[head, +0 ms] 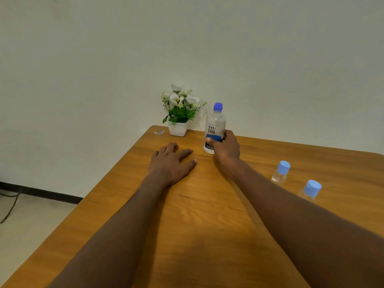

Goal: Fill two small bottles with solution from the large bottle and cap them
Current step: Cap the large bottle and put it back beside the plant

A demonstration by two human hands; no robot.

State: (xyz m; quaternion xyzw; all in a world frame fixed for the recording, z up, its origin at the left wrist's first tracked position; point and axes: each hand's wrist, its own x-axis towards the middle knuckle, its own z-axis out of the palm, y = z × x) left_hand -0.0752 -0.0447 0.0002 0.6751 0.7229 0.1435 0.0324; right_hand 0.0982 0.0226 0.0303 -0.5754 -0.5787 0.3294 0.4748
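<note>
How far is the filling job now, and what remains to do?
Nothing looks done yet. In hand: the right hand grips the large bottle, which stands upright on the table with its blue cap on; the left hand rests on the wood. Left: both small bottles stand capped, so uncapping, filling and recapping remain.

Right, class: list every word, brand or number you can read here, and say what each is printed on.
"re-nu": on the large bottle, which the right hand grips.
Fine print on the bottle's label: too small to read.
Sticker at the table's far corner: too blurred to read.
</note>
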